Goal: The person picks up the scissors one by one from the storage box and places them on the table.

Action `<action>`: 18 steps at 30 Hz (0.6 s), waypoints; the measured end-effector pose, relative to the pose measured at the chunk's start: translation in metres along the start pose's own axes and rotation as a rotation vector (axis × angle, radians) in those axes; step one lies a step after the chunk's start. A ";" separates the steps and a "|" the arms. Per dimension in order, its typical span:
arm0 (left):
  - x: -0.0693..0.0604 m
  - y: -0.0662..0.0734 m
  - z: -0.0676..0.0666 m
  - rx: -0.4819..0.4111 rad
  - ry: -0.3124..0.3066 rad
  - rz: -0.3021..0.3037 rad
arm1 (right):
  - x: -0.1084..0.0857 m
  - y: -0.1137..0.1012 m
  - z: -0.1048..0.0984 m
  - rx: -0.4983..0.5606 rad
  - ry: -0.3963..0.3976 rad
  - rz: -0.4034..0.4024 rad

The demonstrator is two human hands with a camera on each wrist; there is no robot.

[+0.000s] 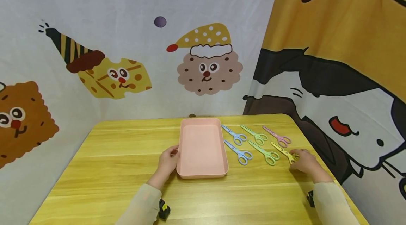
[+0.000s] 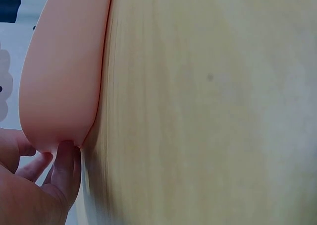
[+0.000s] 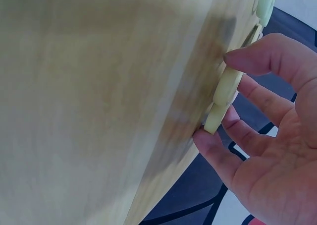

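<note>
In the head view a pink rectangular tray (image 1: 203, 175) sits on the table. My left hand (image 1: 168, 161) is at its left side; the left wrist view shows the bent fingertips (image 2: 64, 155) touching the tray's outer wall (image 2: 64, 76). To the right of the tray, yellow scissors (image 1: 282, 150) lie with blades pointing to the back left. My right hand (image 1: 305, 161) pinches their handle loops, thumb on one edge and fingers on the other, as the right wrist view shows at the handle (image 3: 227, 88). Part of the handle is hidden by this hand.
Beside the tray lie blue scissors (image 1: 243, 158), another blue pair (image 1: 238, 137), green scissors (image 1: 268, 155), another green pair (image 1: 258, 136) and pink scissors (image 1: 280, 138). A patterned curtain (image 1: 127, 35) hangs behind the wooden table (image 1: 127, 151).
</note>
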State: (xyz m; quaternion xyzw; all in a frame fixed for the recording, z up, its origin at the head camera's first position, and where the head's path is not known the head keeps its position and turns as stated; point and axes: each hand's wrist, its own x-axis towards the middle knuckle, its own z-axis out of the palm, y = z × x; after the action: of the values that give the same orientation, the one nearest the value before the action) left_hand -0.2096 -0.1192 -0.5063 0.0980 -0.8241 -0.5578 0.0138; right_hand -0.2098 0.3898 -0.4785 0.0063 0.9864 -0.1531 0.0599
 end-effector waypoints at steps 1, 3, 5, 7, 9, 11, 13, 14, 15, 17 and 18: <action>0.000 0.000 0.000 -0.001 -0.001 0.002 | 0.000 0.000 0.000 -0.003 0.000 -0.002; 0.000 0.000 0.001 0.001 -0.004 0.011 | 0.000 0.000 -0.001 -0.009 0.000 -0.007; 0.000 0.000 0.001 -0.003 -0.004 0.003 | 0.000 0.000 -0.002 -0.012 -0.001 -0.011; 0.000 0.001 0.000 -0.003 -0.005 0.010 | 0.001 -0.001 -0.002 -0.016 -0.004 -0.013; -0.001 0.001 0.000 -0.006 -0.006 0.005 | 0.001 -0.001 -0.002 -0.017 -0.008 -0.011; -0.001 0.001 0.000 -0.005 -0.007 0.008 | 0.001 -0.001 -0.002 -0.014 -0.014 -0.005; -0.001 0.001 0.000 -0.007 -0.007 0.010 | 0.001 -0.001 -0.001 -0.012 -0.019 0.002; -0.001 0.001 0.000 -0.007 -0.007 0.008 | 0.001 -0.001 -0.001 -0.011 -0.021 0.004; -0.001 0.000 0.000 -0.007 -0.006 0.009 | 0.001 -0.002 -0.001 -0.006 -0.025 0.009; -0.001 0.000 0.000 -0.008 -0.005 0.017 | 0.001 -0.002 0.000 -0.005 -0.025 0.009; -0.001 0.000 0.001 -0.006 -0.003 0.018 | 0.000 -0.002 0.000 -0.005 -0.026 0.010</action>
State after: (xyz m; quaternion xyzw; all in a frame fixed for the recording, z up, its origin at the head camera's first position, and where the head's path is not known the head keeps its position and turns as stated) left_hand -0.2082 -0.1185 -0.5065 0.0895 -0.8234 -0.5601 0.0180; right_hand -0.2103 0.3880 -0.4784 0.0090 0.9858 -0.1506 0.0737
